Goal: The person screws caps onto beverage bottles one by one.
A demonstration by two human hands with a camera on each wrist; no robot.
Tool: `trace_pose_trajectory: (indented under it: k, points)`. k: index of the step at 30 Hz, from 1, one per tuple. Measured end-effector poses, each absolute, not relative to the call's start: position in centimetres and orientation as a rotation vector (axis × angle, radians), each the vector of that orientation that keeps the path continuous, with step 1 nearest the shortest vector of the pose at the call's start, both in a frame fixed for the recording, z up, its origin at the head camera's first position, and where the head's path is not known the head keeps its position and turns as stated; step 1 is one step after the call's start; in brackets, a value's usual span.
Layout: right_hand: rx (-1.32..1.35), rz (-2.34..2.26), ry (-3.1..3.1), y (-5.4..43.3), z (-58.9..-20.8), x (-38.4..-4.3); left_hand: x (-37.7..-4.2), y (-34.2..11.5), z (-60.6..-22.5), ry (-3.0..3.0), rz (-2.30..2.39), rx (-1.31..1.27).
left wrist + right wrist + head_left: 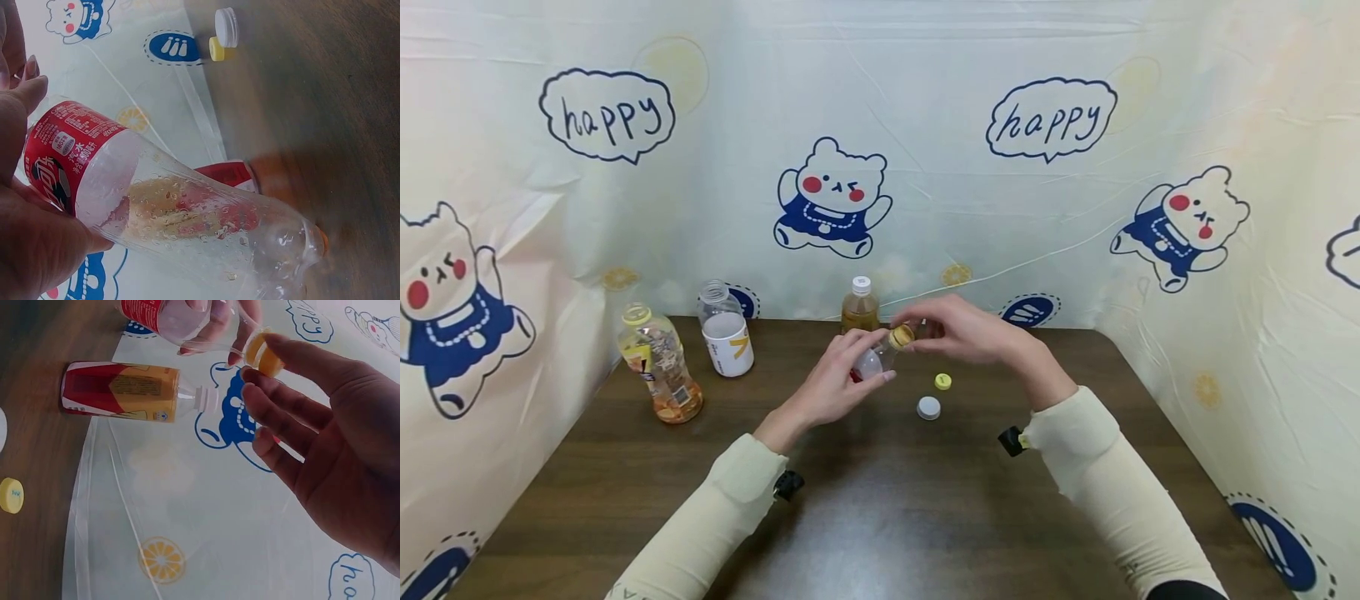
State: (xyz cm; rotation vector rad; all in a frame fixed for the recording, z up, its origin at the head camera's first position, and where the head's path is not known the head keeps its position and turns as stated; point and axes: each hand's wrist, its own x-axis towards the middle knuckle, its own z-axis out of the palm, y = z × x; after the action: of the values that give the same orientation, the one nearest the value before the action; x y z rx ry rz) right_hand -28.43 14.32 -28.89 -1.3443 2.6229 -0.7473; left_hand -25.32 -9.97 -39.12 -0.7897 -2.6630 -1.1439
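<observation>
My left hand (835, 379) grips a clear plastic soda bottle (65, 153) with a red label, its neck tilted up toward the right. Droplets cling inside the bottle's clear lower part. At the neck, my right hand (962, 329) pinches an orange-yellow bottle cap (265, 356) between thumb and index finger. The other right fingers are loosely bent, away from the bottle. Just behind the hands stands a bottle (125, 392) with a red and gold label and a white cap. Whether the pinched cap is fully seated cannot be told.
A yellow cap (943, 382) and a white cap (928, 407) lie on the dark wooden table (880, 517) in front of the right hand. At the left stand an uncapped yellow-labelled bottle (662, 367) and an uncapped white-labelled bottle (727, 342). A printed curtain (925, 225) encloses the table.
</observation>
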Motion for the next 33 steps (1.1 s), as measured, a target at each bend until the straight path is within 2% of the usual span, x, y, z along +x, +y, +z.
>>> trace_pose_trajectory:
  k: [10,25,33]
  points:
    - [-1.103,-0.556,2.936,13.8,-29.0,-28.1,-25.3,-9.9,-39.1,-2.667,-1.133,-0.785]
    - [-1.29,-0.719,2.627,14.0,-28.3,-28.6,-25.4,-9.9,-39.2,-2.671,-1.142,-0.796]
    - [-1.15,-0.483,2.868,13.1,-28.8,-28.5,-25.5,-9.9,-39.3,-2.647,-1.134,-0.808]
